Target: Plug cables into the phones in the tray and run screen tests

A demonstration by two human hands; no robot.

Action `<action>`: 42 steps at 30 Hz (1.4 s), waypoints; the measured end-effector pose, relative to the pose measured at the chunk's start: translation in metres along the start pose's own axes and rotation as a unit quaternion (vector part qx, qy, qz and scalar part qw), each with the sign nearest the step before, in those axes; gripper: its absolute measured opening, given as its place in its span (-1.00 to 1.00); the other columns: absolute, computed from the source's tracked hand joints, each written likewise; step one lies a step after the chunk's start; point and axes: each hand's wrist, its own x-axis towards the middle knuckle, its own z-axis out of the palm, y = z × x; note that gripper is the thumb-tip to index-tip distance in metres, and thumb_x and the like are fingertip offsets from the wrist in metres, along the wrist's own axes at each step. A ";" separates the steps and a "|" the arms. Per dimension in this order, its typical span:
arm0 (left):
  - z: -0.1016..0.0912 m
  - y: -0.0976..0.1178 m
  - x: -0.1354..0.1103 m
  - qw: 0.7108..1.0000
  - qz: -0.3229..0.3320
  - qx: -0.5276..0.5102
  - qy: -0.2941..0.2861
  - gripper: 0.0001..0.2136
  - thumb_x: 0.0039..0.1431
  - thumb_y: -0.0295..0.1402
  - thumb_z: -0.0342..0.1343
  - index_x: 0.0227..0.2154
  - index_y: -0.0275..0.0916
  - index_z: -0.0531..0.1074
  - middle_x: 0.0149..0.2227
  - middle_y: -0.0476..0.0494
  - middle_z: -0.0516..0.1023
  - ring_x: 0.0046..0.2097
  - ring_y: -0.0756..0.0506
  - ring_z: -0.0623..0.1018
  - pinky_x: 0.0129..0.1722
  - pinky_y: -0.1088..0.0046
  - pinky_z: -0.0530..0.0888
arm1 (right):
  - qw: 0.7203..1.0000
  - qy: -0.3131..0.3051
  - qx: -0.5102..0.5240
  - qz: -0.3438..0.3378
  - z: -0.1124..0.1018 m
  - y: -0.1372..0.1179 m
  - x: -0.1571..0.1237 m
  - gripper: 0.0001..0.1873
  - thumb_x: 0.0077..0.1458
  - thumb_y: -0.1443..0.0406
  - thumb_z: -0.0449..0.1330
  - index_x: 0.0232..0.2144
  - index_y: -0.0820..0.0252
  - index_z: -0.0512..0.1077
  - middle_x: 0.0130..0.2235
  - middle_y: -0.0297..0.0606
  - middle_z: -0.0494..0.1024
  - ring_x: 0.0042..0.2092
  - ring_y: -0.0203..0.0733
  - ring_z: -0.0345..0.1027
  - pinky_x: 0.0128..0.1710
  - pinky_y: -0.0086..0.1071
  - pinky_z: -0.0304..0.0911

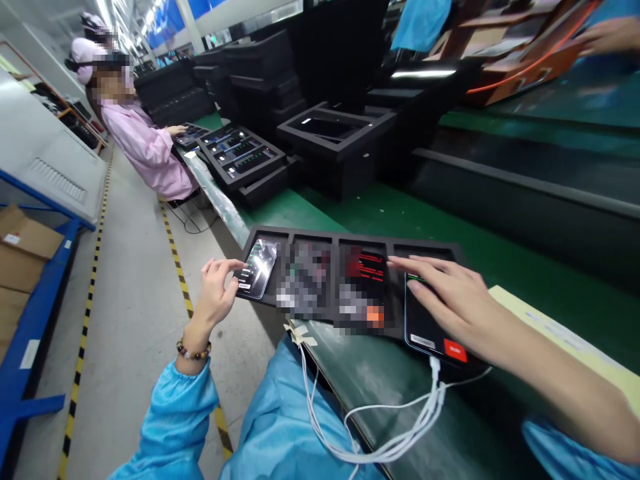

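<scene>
A black foam tray [333, 277] with several compartments lies along the edge of the green bench. At its left end, my left hand [219, 285] has thumb and index finger at the edge of a smartphone [259, 270], which sits askew, its lit screen glaring. My right hand [447, 293] reaches over the right end with fingers stretched out. Its thumb rests on another smartphone [425, 327], which has a red patch on its screen and a white charging cable [435, 368] at its lower end. Between them, a phone with red text [371, 267] and another blurred-out device [305, 273] fill the middle compartments.
More black trays of phones [245, 157] stand farther along the bench, beside tall stacks of black foam trays [265, 73]. A single phone [333, 127] lies on a nearer stack. A yellow sheet [560, 333] is at right. A person in pink [143, 140] sits at far left.
</scene>
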 end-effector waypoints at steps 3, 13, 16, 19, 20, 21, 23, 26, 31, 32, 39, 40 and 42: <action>0.000 -0.006 -0.006 1.000 -0.011 0.021 -0.003 -0.66 0.32 -0.31 -0.10 0.02 -0.15 0.51 0.09 -0.15 0.68 0.20 -0.25 0.54 0.49 -0.11 0.04 | 1.000 -0.009 0.000 0.011 -0.009 0.002 -0.002 -0.48 0.53 -0.03 -0.11 0.34 -0.17 0.39 0.31 -0.27 0.54 0.38 0.16 0.31 0.37 0.33 0.16; 0.006 -0.010 -0.018 1.000 -0.001 0.012 0.007 -0.67 0.34 -0.33 -0.05 0.03 -0.16 0.54 0.07 -0.13 0.67 0.17 -0.22 0.53 0.49 -0.07 0.06 | 1.000 0.004 0.003 0.030 -0.018 0.001 -0.009 -0.53 0.54 0.03 -0.09 0.37 -0.23 0.33 0.33 -0.32 0.52 0.38 0.10 0.31 0.45 0.27 0.08; 0.006 -0.012 -0.017 1.000 -0.009 0.017 0.015 -0.65 0.33 -0.34 -0.06 0.06 -0.16 0.53 0.10 -0.15 0.66 0.21 -0.23 0.51 0.50 -0.08 0.02 | 0.999 0.004 -0.001 0.036 -0.018 0.006 -0.009 -0.53 0.54 0.01 -0.10 0.35 -0.23 0.35 0.34 -0.33 0.51 0.39 0.11 0.30 0.46 0.27 0.08; 0.007 -0.010 -0.014 1.000 -0.010 0.021 -0.003 -0.63 0.35 -0.31 -0.05 0.12 -0.17 0.51 0.14 -0.16 0.64 0.24 -0.23 0.50 0.50 -0.10 0.01 | 0.999 0.005 -0.007 0.046 -0.018 0.011 -0.010 -0.52 0.53 -0.03 -0.11 0.34 -0.27 0.35 0.36 -0.37 0.49 0.39 0.14 0.30 0.45 0.30 0.09; 0.008 -0.010 -0.013 1.000 -0.010 0.023 -0.014 -0.62 0.36 -0.30 -0.05 0.13 -0.17 0.50 0.15 -0.17 0.64 0.25 -0.23 0.49 0.50 -0.10 0.01 | 0.999 0.005 -0.007 0.049 -0.018 0.011 -0.011 -0.52 0.53 -0.04 -0.11 0.34 -0.27 0.34 0.36 -0.37 0.49 0.39 0.14 0.30 0.44 0.30 0.09; 0.008 -0.009 -0.012 0.999 -0.009 0.025 -0.025 -0.62 0.37 -0.29 -0.06 0.14 -0.18 0.50 0.15 -0.18 0.63 0.25 -0.23 0.49 0.51 -0.11 0.00 | 0.999 0.003 -0.006 0.052 -0.018 0.011 -0.011 -0.52 0.53 -0.04 -0.10 0.34 -0.27 0.34 0.35 -0.36 0.50 0.39 0.14 0.30 0.44 0.30 0.09; 0.010 -0.007 -0.011 0.999 -0.009 0.028 -0.040 -0.62 0.38 -0.29 -0.06 0.14 -0.18 0.50 0.16 -0.18 0.64 0.25 -0.23 0.49 0.51 -0.11 0.00 | 0.998 -0.001 -0.005 0.059 -0.020 0.010 -0.013 -0.51 0.52 -0.03 -0.10 0.35 -0.25 0.34 0.35 -0.31 0.50 0.40 0.17 0.28 0.45 0.32 0.07; 0.009 -0.008 -0.011 0.999 -0.010 0.024 -0.030 -0.62 0.39 -0.27 -0.06 0.15 -0.17 0.49 0.16 -0.18 0.64 0.24 -0.23 0.50 0.51 -0.12 0.00 | 0.998 0.003 -0.004 0.067 -0.025 0.012 -0.014 -0.50 0.52 -0.03 -0.10 0.35 -0.23 0.36 0.35 -0.27 0.50 0.40 0.20 0.29 0.43 0.33 0.07; 0.003 -0.010 -0.017 0.999 -0.005 0.013 0.050 -0.66 0.44 -0.23 -0.03 0.11 -0.18 0.52 0.15 -0.22 0.64 0.22 -0.27 0.53 0.45 -0.13 0.13 | 0.995 0.016 -0.003 0.099 -0.033 0.033 -0.009 -0.45 0.42 -0.11 -0.05 0.28 -0.18 0.42 0.29 -0.26 0.56 0.30 0.17 0.41 0.36 0.22 0.25; 0.002 -0.007 -0.020 0.998 -0.007 0.006 0.066 -0.68 0.45 -0.21 -0.01 0.06 -0.19 0.55 0.11 -0.23 0.66 0.18 -0.28 0.55 0.40 -0.10 0.22 | 0.993 0.013 -0.003 0.119 -0.033 0.038 -0.007 -0.42 0.39 -0.12 -0.04 0.27 -0.13 0.44 0.28 -0.22 0.57 0.27 0.18 0.43 0.34 0.21 0.28; 0.028 0.084 -0.052 0.954 -0.004 -0.270 -0.129 -0.77 0.46 -0.20 0.14 -0.26 -0.17 0.61 -0.28 -0.14 0.69 -0.23 -0.15 0.66 -0.15 0.29 0.53 | 0.984 -0.019 0.004 0.177 -0.021 0.057 -0.001 -0.34 0.39 -0.05 -0.05 0.28 0.15 0.47 0.30 -0.01 0.53 0.36 0.26 0.29 0.42 0.20 0.18; 0.040 0.105 -0.057 0.928 -0.017 -0.310 -0.204 -0.75 0.48 -0.18 0.13 -0.26 -0.17 0.62 -0.28 -0.14 0.71 -0.22 -0.14 0.68 -0.14 0.31 0.54 | 0.985 -0.014 0.008 0.170 -0.017 0.058 -0.002 -0.34 0.40 -0.06 -0.07 0.28 0.14 0.46 0.32 -0.04 0.52 0.37 0.25 0.26 0.44 0.18 0.16; 0.068 0.143 -0.068 0.863 -0.040 -0.382 -0.329 -0.74 0.50 -0.15 0.13 -0.10 -0.16 0.66 -0.08 -0.21 0.74 -0.02 -0.17 0.70 0.04 0.30 0.53 | 0.988 0.003 0.010 0.156 -0.009 0.063 -0.002 -0.34 0.42 -0.08 -0.09 0.28 0.11 0.47 0.32 -0.08 0.51 0.38 0.23 0.25 0.46 0.16 0.15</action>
